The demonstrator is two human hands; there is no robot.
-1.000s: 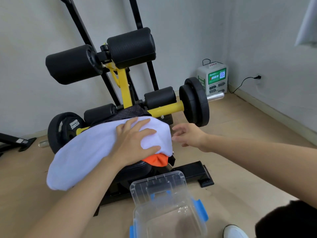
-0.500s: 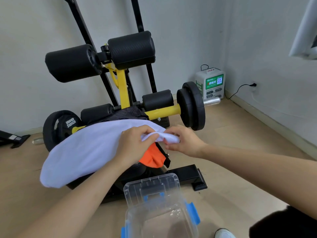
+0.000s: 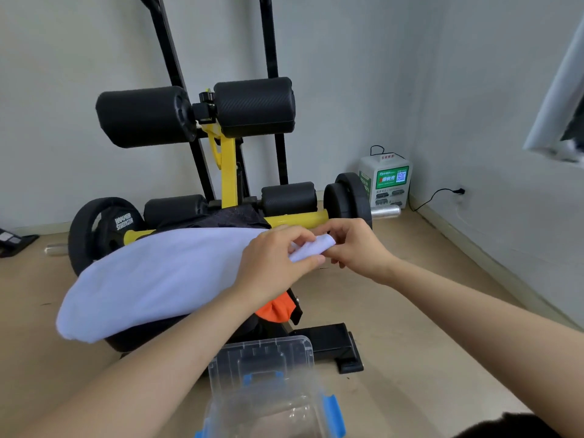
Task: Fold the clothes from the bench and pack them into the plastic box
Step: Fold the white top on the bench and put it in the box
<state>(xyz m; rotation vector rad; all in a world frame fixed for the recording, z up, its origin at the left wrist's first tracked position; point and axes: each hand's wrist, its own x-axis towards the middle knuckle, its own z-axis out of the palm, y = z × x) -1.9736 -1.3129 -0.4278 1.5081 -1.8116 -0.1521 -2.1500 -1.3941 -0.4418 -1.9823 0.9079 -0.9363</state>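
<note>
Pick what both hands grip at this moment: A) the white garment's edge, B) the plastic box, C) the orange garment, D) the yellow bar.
A: the left hand and right hand both pinch the bunched edge of the white garment; the orange garment lies beneath it.

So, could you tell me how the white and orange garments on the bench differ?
The white garment lies spread on top, its corner pinched by the left hand and right hand; the orange garment is mostly buried, unheld, one bunched bit showing. Both are on the bench.

White charging station (image 3: 386,181) stands in the corner, black cable (image 3: 437,193) beside it
</note>
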